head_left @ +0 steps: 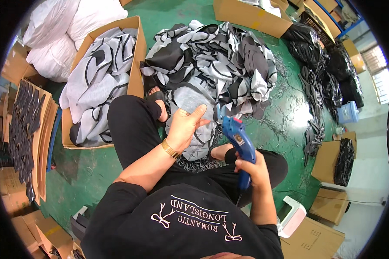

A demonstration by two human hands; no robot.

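My right hand grips a blue tagging gun by its handle, its nose pointing up toward the fabric. My left hand holds a grey and black patterned garment with thumb and fingers pinched on its edge, just left of the gun's tip. The garment trails from a large heap of grey, white and black clothes on the green floor in front of me. I sit low with my black-trousered knees raised and sandalled feet by the heap.
An open cardboard box at left holds similar patterned garments. White sacks lie behind it. Black bags and more boxes line the right and back. Stacked flat cardboard stands at far left; a white stool sits beside me.
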